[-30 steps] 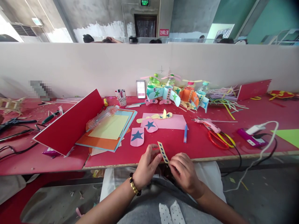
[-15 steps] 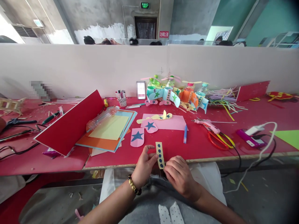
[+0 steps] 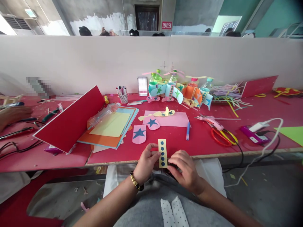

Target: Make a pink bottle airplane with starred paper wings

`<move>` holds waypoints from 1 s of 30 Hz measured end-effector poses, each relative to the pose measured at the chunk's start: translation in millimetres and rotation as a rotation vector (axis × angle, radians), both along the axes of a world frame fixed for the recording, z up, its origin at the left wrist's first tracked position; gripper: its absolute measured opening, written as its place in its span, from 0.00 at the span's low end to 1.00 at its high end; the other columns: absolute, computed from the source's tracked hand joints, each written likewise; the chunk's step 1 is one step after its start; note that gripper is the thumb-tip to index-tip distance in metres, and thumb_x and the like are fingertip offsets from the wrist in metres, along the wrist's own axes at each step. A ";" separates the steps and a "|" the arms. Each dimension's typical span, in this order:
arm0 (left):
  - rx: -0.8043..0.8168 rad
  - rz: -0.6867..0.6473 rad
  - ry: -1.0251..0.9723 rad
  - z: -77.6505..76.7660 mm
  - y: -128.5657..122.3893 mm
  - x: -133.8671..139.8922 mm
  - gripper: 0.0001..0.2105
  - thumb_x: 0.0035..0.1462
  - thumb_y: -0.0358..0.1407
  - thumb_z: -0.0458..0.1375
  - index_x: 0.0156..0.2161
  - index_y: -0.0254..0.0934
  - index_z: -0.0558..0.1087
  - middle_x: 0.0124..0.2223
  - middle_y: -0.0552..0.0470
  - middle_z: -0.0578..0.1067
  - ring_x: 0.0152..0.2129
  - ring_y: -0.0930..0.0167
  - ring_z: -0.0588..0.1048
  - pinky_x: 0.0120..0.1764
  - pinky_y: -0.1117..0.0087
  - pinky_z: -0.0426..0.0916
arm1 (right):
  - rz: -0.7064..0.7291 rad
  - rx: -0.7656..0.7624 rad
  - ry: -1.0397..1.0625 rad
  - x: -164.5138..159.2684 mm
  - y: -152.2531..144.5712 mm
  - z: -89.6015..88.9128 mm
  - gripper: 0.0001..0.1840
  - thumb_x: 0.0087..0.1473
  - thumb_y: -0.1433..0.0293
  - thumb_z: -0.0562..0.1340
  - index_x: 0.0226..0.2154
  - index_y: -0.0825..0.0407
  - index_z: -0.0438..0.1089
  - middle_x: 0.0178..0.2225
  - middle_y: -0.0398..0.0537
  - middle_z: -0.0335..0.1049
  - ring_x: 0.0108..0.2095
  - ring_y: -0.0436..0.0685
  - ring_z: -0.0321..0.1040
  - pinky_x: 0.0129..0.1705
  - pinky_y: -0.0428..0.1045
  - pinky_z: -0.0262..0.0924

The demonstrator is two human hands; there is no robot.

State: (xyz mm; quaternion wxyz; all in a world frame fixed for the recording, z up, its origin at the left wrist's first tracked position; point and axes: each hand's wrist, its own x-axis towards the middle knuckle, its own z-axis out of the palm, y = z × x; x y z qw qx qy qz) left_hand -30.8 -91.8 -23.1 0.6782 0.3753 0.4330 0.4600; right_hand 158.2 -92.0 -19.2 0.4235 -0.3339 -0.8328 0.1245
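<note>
Upright just past the table's front edge is a yellow paper strip [image 3: 162, 153] with a column of several dark blue dots. My left hand [image 3: 148, 162], wearing a beaded bracelet, pinches its left side between thumb and fingers. At the strip's lower right edge are the closed-in fingertips of my right hand [image 3: 186, 170]. Beyond the hands lie two pink paper pieces with blue stars, one rounded piece [image 3: 139, 134] and another [image 3: 151, 122] partly on a pink sheet [image 3: 177, 119]. Yellow paper cutouts [image 3: 167, 113] with stars rest on that sheet.
A blue pen [image 3: 187, 130], a pink glue gun [image 3: 211, 122] and red-handled scissors [image 3: 220, 137] lie to the right. Coloured sheets [image 3: 110, 126] and a slanted red board [image 3: 68, 119] stand left. Decorated bottles [image 3: 194, 90] line the back. A co-worker's hand [image 3: 16, 115] is far left.
The dotted strip has turned more upright and now faces me more squarely. My right fingers have opened slightly and shifted at its lower edge. A co-worker's hand has come further into view at left.
</note>
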 end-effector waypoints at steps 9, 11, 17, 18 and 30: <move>-0.013 -0.156 0.036 4.7 -5.7 1.3 0.12 0.65 0.38 0.58 0.50 0.33 0.70 0.40 0.51 0.75 0.29 0.73 0.75 0.32 0.70 0.74 | -0.097 -0.573 0.279 2.3 32.6 12.5 0.15 0.63 0.60 0.58 0.33 0.52 0.72 0.28 0.46 0.74 0.29 0.53 0.70 0.31 0.46 0.65; -0.021 -0.191 0.058 5.0 -6.3 0.1 0.12 0.65 0.38 0.58 0.50 0.33 0.70 0.40 0.51 0.75 0.29 0.73 0.75 0.31 0.70 0.74 | -0.064 -0.677 0.302 1.2 36.3 11.8 0.16 0.60 0.58 0.60 0.29 0.52 0.72 0.24 0.44 0.72 0.26 0.53 0.68 0.29 0.46 0.64; -0.029 -0.253 0.140 12.4 -1.7 -1.9 0.13 0.66 0.41 0.57 0.50 0.33 0.70 0.40 0.50 0.75 0.30 0.72 0.75 0.33 0.68 0.74 | -0.073 -0.807 0.397 -0.6 37.4 0.9 0.19 0.57 0.54 0.61 0.26 0.52 0.69 0.19 0.40 0.67 0.20 0.50 0.64 0.24 0.46 0.62; -0.023 -0.259 0.161 13.9 2.1 -1.2 0.14 0.66 0.41 0.56 0.50 0.33 0.70 0.40 0.50 0.75 0.30 0.72 0.75 0.33 0.68 0.74 | -0.084 -0.802 0.407 -1.0 37.0 0.1 0.19 0.57 0.54 0.61 0.26 0.52 0.69 0.19 0.40 0.67 0.20 0.50 0.64 0.23 0.46 0.62; 0.157 -0.401 0.401 41.0 103.7 16.3 0.12 0.65 0.40 0.58 0.48 0.33 0.72 0.44 0.48 0.75 0.36 0.69 0.76 0.38 0.64 0.74 | -0.524 -0.409 0.120 106.8 70.3 2.4 0.15 0.63 0.62 0.60 0.48 0.54 0.70 0.45 0.50 0.73 0.41 0.55 0.73 0.43 0.54 0.71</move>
